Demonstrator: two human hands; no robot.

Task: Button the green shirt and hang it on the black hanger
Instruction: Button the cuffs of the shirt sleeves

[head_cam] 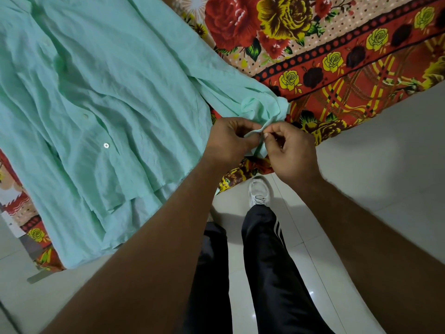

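The green shirt point(101, 97) lies spread flat on a bed, front up, with white buttons showing along its placket, one of them at the lower middle point(105, 145). One sleeve runs right to the bed's edge, ending in a bunched cuff point(262, 108). My left hand point(228, 141) and my right hand point(292, 147) meet at that cuff, both pinching the cuff fabric between thumb and fingers. What the fingertips hold inside the fold is hidden. No black hanger is in view.
The bed is covered by a red, yellow and black floral sheet point(337, 56) whose edge hangs down at the right. Below is a pale tiled floor point(385, 165). My legs in black trousers point(265, 261) and a white shoe point(258, 191) stand beside the bed.
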